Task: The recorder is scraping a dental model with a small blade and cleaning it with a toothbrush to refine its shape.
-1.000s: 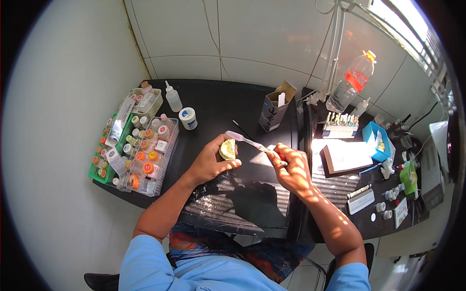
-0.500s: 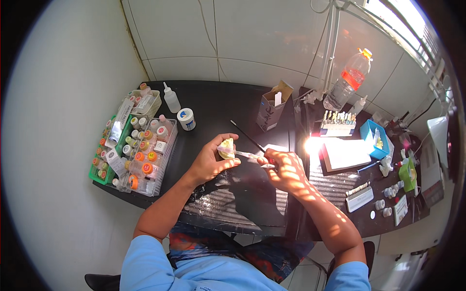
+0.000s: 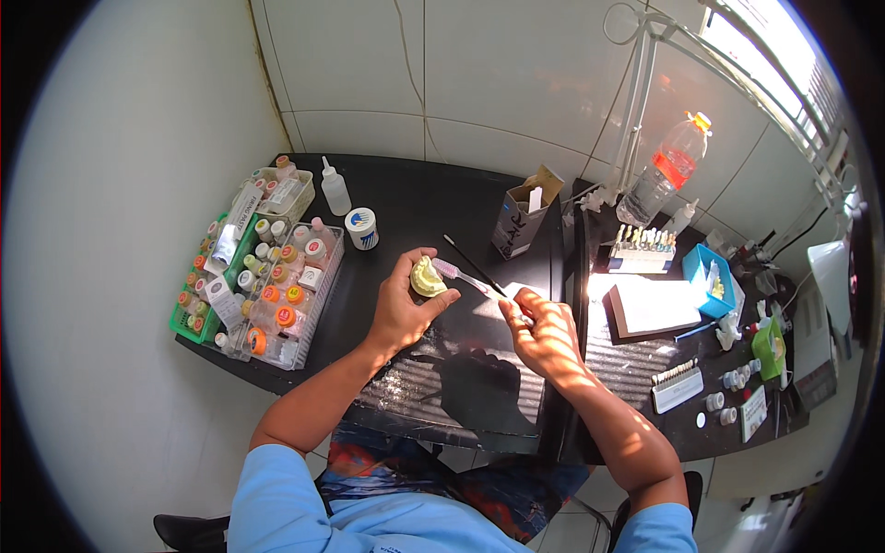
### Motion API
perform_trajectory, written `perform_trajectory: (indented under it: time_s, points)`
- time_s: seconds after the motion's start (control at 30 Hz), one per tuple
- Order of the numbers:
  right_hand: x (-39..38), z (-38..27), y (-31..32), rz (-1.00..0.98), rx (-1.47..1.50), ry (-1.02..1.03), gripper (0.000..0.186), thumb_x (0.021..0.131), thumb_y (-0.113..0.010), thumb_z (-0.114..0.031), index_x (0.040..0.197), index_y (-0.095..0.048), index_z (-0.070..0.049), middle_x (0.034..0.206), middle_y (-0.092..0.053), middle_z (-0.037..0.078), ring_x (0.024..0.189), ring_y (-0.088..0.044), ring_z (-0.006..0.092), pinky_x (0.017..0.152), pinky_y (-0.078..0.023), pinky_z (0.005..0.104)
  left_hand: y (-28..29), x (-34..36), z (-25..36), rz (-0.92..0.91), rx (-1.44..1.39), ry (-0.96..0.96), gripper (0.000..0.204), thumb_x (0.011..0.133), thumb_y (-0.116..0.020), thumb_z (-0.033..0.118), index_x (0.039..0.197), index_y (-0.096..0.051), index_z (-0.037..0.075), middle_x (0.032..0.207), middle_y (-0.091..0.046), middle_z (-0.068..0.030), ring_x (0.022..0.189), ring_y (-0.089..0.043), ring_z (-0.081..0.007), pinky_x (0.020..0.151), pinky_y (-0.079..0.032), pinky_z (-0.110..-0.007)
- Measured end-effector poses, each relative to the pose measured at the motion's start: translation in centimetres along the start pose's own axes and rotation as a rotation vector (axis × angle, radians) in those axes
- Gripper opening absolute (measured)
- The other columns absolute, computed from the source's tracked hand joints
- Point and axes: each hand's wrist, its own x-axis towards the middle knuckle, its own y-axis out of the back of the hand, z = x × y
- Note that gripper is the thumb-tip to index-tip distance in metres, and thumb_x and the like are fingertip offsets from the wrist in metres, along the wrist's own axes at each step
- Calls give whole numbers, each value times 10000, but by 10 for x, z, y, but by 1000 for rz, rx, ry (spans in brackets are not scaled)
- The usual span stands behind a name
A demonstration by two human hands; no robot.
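the left grip point(image 3: 403, 309) is closed around a pale yellow dental cast point(image 3: 424, 278), its thumb along the near side and its fingers curled round the far side, so the cast sits upright at the fingertips, above the bench point(image 3: 415, 207). the right grip point(image 3: 546, 338) is pinched on the handle of a toothbrush point(image 3: 470, 279), which points from it toward the left grip, with the pink bristles right beside the cast; whether they touch it cannot be told. a thin dark stick point(image 3: 474, 264) slants away from the right grip, just beyond the toothbrush; whether that grip touches it is unclear.

beyond the left grip stand a white jar point(image 3: 363, 230) and, farther off, a squeeze bottle point(image 3: 335, 191). to its left, a clear basket point(image 3: 324, 288) full of small capped bottles stands next to a green basket point(image 3: 184, 324) of more. beyond the right grip is an open grey box point(image 3: 519, 226); to that grip's right lie a white block point(image 3: 656, 306) and, farther out, a blue tray point(image 3: 707, 294).
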Motion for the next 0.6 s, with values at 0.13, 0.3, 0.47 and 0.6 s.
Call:
perform_trajectory:
  time_s: [0.13,0.3,0.47,0.6]
  points:
    - [-1,0,-5,-12,-22,-15,215,1045,-727,-308,1035,-734,-93,792,-730,162,791,-743,410,744,-573,485,-2,-1,13,3,148,-13,651,928,-870,-18,1484,-532,-6,1125,-655,-20,1047,-653,-80,939,-562,-249]
    - [5,10,2,59,-153,221,101,892,-768,-171,964,-743,-105,852,-767,92,838,-769,359,739,-606,462,6,1,1,-25,66,-15,660,922,-880,7,1487,-541,-7,1104,-650,-16,1030,-654,-87,934,-559,-258]
    - [7,19,4,122,-115,225,153,953,-774,-185,893,-698,-66,829,-738,132,785,-739,379,683,-561,481,5,3,7,-60,147,-12,668,921,-871,-9,1500,-537,4,1086,-639,-12,1015,-660,-87,920,-561,-252]
    - [8,18,3,34,-221,272,215,971,-772,-199,844,-668,-61,798,-721,145,757,-732,383,667,-552,485,5,2,4,-55,95,6,667,920,-874,-2,1500,-545,8,1089,-647,-10,1010,-659,-84,917,-564,-252]
